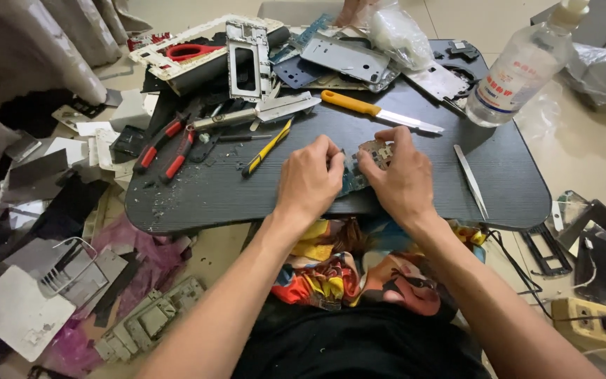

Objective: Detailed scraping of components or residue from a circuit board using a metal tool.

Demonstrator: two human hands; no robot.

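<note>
A small circuit board [367, 165] sits at the near edge of the black table [415, 175], pinched between both hands: left hand [309, 179] and right hand [402, 175] curled closed on it. Beyond the board lies an orange-handled knife [379, 111]; tweezers [471, 180] rest beside it.

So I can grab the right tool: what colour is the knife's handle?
Orange, on the flat-bladed knife; the head view shows it.

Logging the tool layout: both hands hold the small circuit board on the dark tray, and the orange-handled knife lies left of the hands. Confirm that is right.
Wrong on one point: the orange-handled knife lies beyond the hands, toward the far side of the dark tray, not left of them. The head view shows it. The left hand and right hand do hold the small circuit board.
</note>
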